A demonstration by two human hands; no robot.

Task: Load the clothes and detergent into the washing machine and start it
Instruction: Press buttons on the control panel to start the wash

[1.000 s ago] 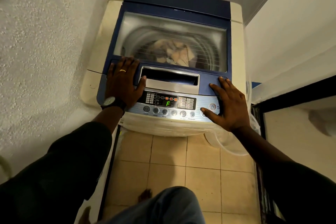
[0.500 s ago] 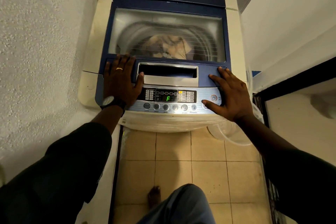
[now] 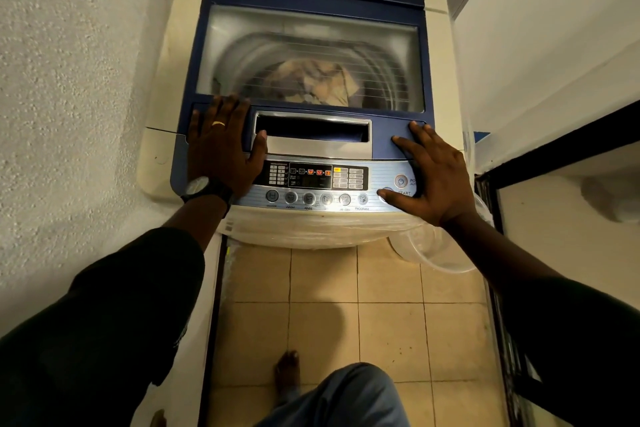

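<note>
Since half a second ago the green "F" has gone from the display (image 3: 310, 175); its digit area is now dark, while small red and orange indicators stay lit along its top row. Both hands remain where they were.

The washing machine (image 3: 169, 73), a cream top-loader, stands against the textured wall (image 3: 69, 80), and its blue-framed lid (image 3: 427, 80) is down. Through the lid's window the clothes (image 3: 318, 83), beige and dark fabric, lie in the drum, slightly blurred. No detergent container can be made out.

The left hand (image 3: 221, 149) lies flat on the lid's front left corner, fingers straight and together, holding nothing, with the thumb against the left edge of the handle recess (image 3: 311, 132). It wears a ring (image 3: 218, 123), and a watch (image 3: 199, 185) is on the wrist.

The right hand (image 3: 436, 177) is spread flat at the front right, fingers straight on the lid's corner, gripping nothing. Its thumb (image 3: 394, 199) reaches onto the control panel (image 3: 379, 180), the tip on the round button beside the START label. Whether it is pressing cannot be told.

Clear plastic sheeting (image 3: 440, 250) hangs over the machine's front. Below is a tiled floor (image 3: 388, 333) with a bare foot (image 3: 287, 369) on it.
</note>
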